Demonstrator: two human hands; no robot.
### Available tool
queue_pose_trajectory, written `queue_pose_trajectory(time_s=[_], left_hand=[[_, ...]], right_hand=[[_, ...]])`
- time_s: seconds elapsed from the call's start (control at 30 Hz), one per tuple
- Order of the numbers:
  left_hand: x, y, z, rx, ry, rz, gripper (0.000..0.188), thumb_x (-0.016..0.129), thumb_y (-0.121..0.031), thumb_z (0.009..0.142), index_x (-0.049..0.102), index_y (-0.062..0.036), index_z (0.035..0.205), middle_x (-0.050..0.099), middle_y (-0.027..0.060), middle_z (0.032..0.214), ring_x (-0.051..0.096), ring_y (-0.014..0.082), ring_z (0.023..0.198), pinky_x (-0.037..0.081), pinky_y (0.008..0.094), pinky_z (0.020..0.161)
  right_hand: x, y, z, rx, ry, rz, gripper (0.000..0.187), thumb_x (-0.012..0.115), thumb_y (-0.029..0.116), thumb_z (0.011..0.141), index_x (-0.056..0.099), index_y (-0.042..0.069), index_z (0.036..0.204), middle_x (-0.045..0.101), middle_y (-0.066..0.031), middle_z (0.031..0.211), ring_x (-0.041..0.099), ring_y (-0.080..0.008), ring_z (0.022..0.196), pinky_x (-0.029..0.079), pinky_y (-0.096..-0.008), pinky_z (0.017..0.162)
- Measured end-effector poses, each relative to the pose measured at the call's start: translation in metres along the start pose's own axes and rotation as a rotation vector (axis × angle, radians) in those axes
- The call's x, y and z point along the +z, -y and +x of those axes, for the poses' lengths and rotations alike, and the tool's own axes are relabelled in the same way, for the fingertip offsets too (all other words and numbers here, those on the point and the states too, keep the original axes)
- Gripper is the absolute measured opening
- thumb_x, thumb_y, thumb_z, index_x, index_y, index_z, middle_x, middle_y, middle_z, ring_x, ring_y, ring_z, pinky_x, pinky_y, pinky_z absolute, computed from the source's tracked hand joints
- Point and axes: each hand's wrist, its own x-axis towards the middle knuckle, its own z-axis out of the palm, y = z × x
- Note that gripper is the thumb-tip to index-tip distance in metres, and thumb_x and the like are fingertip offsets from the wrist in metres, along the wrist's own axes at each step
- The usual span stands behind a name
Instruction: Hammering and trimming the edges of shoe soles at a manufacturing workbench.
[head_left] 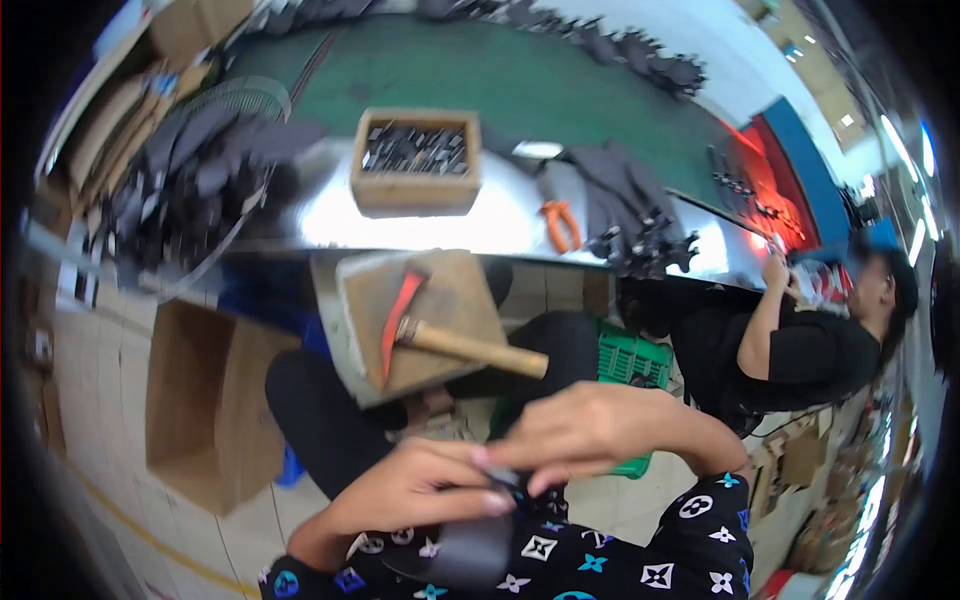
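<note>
Close to my body, both hands meet on a dark grey flat piece point(478, 550), blurred and hanging down in front of my patterned shirt. My left hand point(415, 487) pinches it between thumb and fingers. From the other side, my right hand point(590, 428) closes its fingers at the piece's upper end, where a small dark part shows. The right fingers are smeared by motion, and their exact contact is unclear. Beyond my hands, a wooden-handled hammer point(480, 350) and a red-handled tool point(400, 320) lie on a board-topped stand point(450, 290) between my knees.
On the metal bench stand a wooden box point(415, 190) of small dark metal parts, orange-handled pliers point(560, 228) and grey piles point(200, 170). A cardboard box point(195, 400) sits on the floor at left. At right, a co-worker point(800, 340) sits by a green crate point(632, 358).
</note>
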Motion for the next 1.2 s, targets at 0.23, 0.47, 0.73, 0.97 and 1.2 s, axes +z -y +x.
queue_pose_trajectory(time_s=[0.23,0.47,0.73,0.97,1.2], left_hand=[[-0.153,-0.058,-0.049,0.289,-1.492,0.733,0.048,0.063,-0.041,0.098,0.065,0.0027,0.117,0.065,0.0134,0.118,0.059,0.0211,0.111,0.044,0.0335,0.101],[-0.161,-0.075,-0.031,0.469,-1.776,1.297,0.081,0.074,-0.035,0.091,0.034,0.0054,0.150,0.037,0.0215,0.155,0.036,0.0311,0.143,0.028,0.0409,0.119],[-0.044,0.016,0.085,0.417,-0.664,0.284,0.077,0.078,-0.025,0.083,0.041,0.0029,0.146,0.049,0.0191,0.145,0.052,0.0254,0.127,0.040,0.0415,0.108],[-0.044,-0.010,0.033,0.488,-1.243,0.511,0.045,0.059,-0.028,0.103,0.039,-0.0026,0.135,0.067,0.0069,0.093,0.060,0.0111,0.080,0.050,0.0264,0.077],[-0.059,0.026,0.020,0.171,-0.993,-0.080,0.035,0.054,-0.018,0.105,0.049,-0.0014,0.136,0.062,0.0016,0.115,0.056,0.0055,0.096,0.046,0.0213,0.085]], right_hand=[[-0.071,-0.134,-0.113,0.885,-0.960,-0.964,0.042,0.069,0.029,0.091,0.062,0.003,0.124,0.067,-0.0193,0.105,0.066,-0.0380,0.094,0.053,-0.0457,0.081],[-0.120,-0.173,-0.118,0.784,-1.230,-0.585,0.032,0.074,0.021,0.087,0.064,-0.003,0.106,0.062,-0.0105,0.071,0.063,-0.0231,0.061,0.053,-0.0364,0.060],[-0.022,0.008,0.052,-0.075,-0.519,1.014,0.033,0.062,0.020,0.101,0.048,0.004,0.126,0.066,-0.0091,0.098,0.068,-0.0157,0.077,0.056,-0.0286,0.067],[0.072,-0.098,0.025,0.406,-0.812,-0.715,0.084,0.072,0.051,0.084,0.037,0.002,0.143,0.058,-0.0251,0.121,0.062,-0.0365,0.108,0.058,-0.0375,0.073],[0.110,-0.090,-0.034,0.742,-0.617,-0.406,0.059,0.075,0.026,0.083,0.047,0.009,0.133,0.071,-0.0178,0.083,0.070,-0.0366,0.066,0.057,-0.0427,0.059]])
